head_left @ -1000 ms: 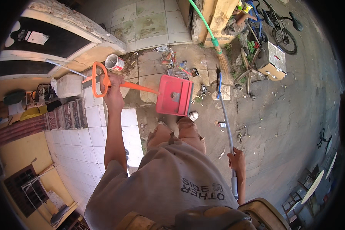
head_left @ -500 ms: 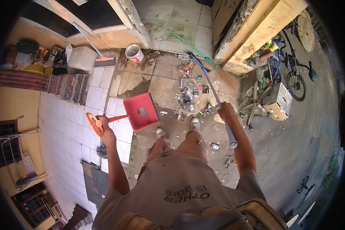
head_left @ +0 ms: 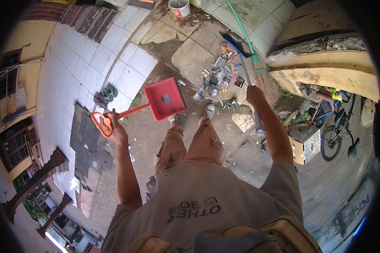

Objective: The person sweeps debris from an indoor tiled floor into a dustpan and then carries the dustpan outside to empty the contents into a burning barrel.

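My left hand [head_left: 116, 130] is closed on the orange handle of a red dustpan [head_left: 156, 89], whose pan hangs in front of my feet. A small pale patch shows inside the pan; I cannot tell whether it is a label or litter. In my right hand [head_left: 256, 96] is the grey stick of a broom [head_left: 246, 71] with a blue head and black bristles. Its head rests at the far end of a litter pile [head_left: 215, 81] of wrappers, boxes and small scraps. Beside it lies a second broom [head_left: 244, 30] with a green handle and straw bristles.
A white and red bucket [head_left: 180, 8] stands beyond the broken paving. Sandals [head_left: 109, 92] sit on the white tiles at left. A cardboard box [head_left: 307, 147], a bicycle [head_left: 334, 137] and a person [head_left: 321, 93] are at right. A loose stone slab [head_left: 243, 122] lies near my feet.
My view has turned, so the yard appears rotated clockwise and the bucket sits higher. Both hands keep their grips, and the broom's head remains at the far end of the litter.
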Demonstrator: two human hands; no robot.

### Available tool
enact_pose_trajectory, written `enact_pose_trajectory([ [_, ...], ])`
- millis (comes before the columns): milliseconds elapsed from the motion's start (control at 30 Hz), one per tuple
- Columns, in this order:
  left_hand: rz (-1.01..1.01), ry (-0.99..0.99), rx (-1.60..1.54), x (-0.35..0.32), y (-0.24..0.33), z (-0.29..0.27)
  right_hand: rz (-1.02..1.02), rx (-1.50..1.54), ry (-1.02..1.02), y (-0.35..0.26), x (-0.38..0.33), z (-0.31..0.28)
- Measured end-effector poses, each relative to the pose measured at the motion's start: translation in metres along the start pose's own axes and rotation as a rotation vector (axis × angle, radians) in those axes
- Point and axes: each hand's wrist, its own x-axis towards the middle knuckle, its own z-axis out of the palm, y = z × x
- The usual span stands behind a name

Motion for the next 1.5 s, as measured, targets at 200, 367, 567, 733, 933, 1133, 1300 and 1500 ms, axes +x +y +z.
enact_pose_trajectory([
  [200, -0.146, 0.116, 0.191, -0.06, -0.064, 0.026, 0.012, 0.042, -0.177, 0.003, -0.078, 0.015],
  [367, -0.223, 0.136, 0.246, -0.089, -0.072, 0.038, -0.008, 0.092, -0.227, -0.042, -0.127, 0.026],
  [567, -0.338, 0.195, 0.151, -0.11, -0.072, 0.016, -0.018, 0.104, -0.275, -0.081, -0.159, 0.054],
  [733, -0.303, 0.215, 0.082, -0.12, -0.051, 0.003, -0.098, 0.157, -0.245, -0.099, -0.164, 0.054],
  [933, -0.319, 0.238, 0.159, -0.17, -0.105, 0.026, -0.045, 0.193, -0.306, -0.093, -0.18, 0.063],
  [1133, -0.292, 0.293, 0.156, -0.175, -0.091, 0.032, -0.156, 0.275, -0.442, -0.1, -0.219, 0.059],
  [1300, -0.387, 0.259, 0.237, -0.172, -0.072, 0.023, -0.333, 0.333, -0.526, -0.086, -0.254, 0.053],
  [1500, -0.418, 0.307, 0.33, -0.197, -0.083, -0.023, -0.355, 0.064, -0.363, -0.066, -0.31, -0.031],
])
